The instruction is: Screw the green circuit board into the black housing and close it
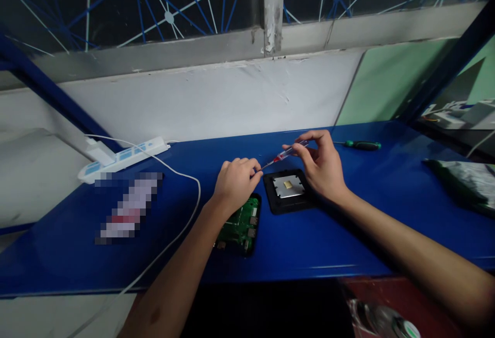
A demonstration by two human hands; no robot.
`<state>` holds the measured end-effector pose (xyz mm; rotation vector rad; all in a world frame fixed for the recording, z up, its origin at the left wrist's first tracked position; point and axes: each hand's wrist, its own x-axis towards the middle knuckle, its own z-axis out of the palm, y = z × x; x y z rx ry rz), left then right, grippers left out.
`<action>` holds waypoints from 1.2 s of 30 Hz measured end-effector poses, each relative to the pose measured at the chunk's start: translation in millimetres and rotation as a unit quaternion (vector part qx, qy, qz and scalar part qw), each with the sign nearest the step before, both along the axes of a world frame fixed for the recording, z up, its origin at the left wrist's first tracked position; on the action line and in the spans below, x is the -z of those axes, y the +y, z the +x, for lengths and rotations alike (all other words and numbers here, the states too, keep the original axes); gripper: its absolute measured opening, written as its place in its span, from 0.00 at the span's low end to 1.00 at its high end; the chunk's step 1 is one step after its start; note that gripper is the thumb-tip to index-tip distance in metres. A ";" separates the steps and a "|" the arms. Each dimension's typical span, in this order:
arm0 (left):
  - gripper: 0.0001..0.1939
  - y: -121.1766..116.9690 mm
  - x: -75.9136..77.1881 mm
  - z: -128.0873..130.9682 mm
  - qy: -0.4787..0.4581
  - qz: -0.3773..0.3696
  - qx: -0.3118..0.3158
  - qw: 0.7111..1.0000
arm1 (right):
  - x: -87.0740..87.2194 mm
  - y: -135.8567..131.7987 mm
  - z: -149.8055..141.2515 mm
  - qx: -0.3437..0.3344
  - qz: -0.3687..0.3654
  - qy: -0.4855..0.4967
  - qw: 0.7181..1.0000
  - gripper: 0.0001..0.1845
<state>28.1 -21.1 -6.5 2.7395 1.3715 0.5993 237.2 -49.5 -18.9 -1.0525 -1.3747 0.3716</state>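
Note:
My right hand (323,165) is closed around the clear handle of a small screwdriver (286,152) with a red collar. Its thin shaft slants down to the left. At its tip, the thumb and forefinger of my left hand (238,180) are pinched together; any small piece between them is too small to make out. Below my left hand lies a green circuit board (242,224) in a black case, partly covered by my wrist. Beside it, under my right hand, a black cover (275,205) lies flat, with a silver metal plate (296,187) and a gold-coloured square.
A green-and-black screwdriver (363,145) lies at the back right of the blue table (147,260). On the left are a white power strip (126,160), a white cable (181,229) and a blurred-out object (129,209). A silvery bag (472,180) sits at the right edge.

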 end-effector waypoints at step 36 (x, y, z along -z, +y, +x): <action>0.09 -7.8 -1.8 4.7 -0.033 0.001 0.052 0.998 | -8.0 -2.0 17.1 0.138 0.125 -0.193 0.964 0.09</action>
